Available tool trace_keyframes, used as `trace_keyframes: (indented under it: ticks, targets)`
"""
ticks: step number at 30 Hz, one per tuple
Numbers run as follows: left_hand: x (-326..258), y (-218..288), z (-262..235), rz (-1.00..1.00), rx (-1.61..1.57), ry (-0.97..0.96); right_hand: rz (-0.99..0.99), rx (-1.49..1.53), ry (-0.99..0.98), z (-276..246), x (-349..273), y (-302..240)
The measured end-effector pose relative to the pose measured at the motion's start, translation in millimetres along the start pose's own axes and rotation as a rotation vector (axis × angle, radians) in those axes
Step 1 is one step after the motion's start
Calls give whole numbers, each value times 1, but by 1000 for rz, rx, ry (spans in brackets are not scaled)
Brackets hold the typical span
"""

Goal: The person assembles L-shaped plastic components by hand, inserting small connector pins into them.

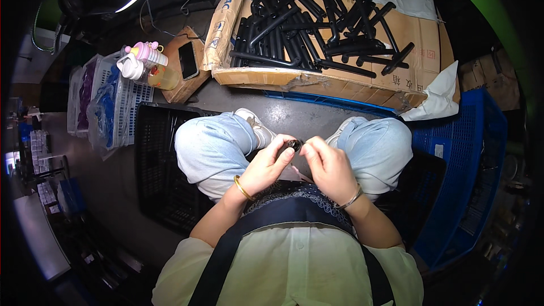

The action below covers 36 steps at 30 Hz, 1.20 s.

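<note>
Above my lap, my left hand (pixel 268 164) is closed round a black tubular plastic part (pixel 293 145), its round end showing between thumb and fingers. Close against that end, my right hand (pixel 330 171) has thumb and fingers pinched together; whatever is between them is too small or hidden to name. Most of the held part is covered by the left hand. In front of my knees, a heap of black tubular plastic parts (pixel 289 34), several with bent ends, lies on a flattened cardboard box (pixel 419 51).
At the left, a phone (pixel 188 60) lies on a small brown stand beside a pink-topped bottle (pixel 148 54) and a drink bottle (pixel 163 77). Black crates (pixel 161 175) and a blue crate (pixel 436 192) flank my legs. A white crate (pixel 122 107) holds blue plastic bags.
</note>
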<state>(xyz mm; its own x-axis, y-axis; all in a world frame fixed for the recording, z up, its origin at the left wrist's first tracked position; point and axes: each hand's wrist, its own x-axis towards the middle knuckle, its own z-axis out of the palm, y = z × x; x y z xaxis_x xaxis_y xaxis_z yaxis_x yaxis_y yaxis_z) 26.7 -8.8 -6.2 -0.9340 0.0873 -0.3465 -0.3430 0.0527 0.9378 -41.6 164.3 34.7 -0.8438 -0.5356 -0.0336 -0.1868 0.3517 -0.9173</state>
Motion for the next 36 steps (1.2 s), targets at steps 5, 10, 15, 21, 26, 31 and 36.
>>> trace_keyframes:
  ticks: [5,10,15,21,26,31,36]
  targets:
    - [2,9,-6,50,-222,106,91,68,11,-9,2,-7]
    - [16,-1,-4,237,-560,142,131,339,-9,4,-2,-17]
    - [19,0,10,259,-715,186,288,493,-143,10,-2,-26]
    - [24,-16,13,393,-542,268,238,430,-121,16,0,-24]
    - [24,-18,14,419,-484,326,188,442,-89,19,0,-23]
    - [23,-19,16,564,-399,404,361,547,-21,22,-3,-4]
    - [30,7,6,437,-1130,258,209,330,131,16,-8,11]
